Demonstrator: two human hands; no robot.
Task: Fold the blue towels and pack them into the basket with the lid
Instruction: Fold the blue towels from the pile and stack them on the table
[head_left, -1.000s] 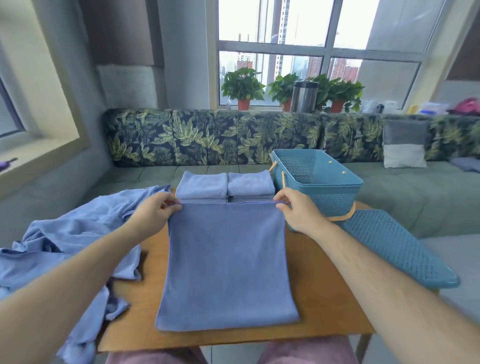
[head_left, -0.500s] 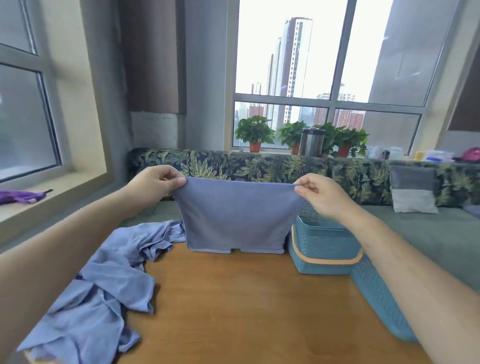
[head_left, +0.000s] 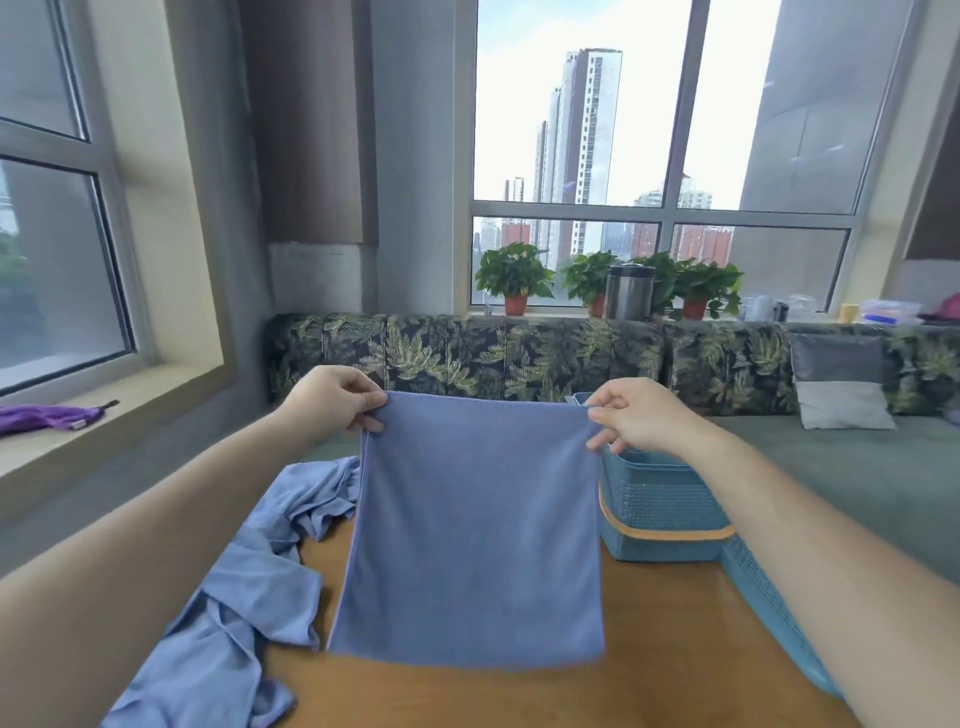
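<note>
- A heap of soft blue towels (head_left: 234, 587) lies crumpled at the left of a smooth wooden table (head_left: 519, 696).
- The left hand (head_left: 332, 397) pinches the top left corner of a blue towel (head_left: 472, 530) (a flat, fuzzy rectangle), which hangs over the table.
- The right hand (head_left: 641, 415) pinches its top right corner.
- A teal perforated plastic basket (head_left: 660, 504) stands on the table's right, with its flat lid (head_left: 769, 597) just beside it.

No text, label, brand, number or sign can be read anywhere here.
</note>
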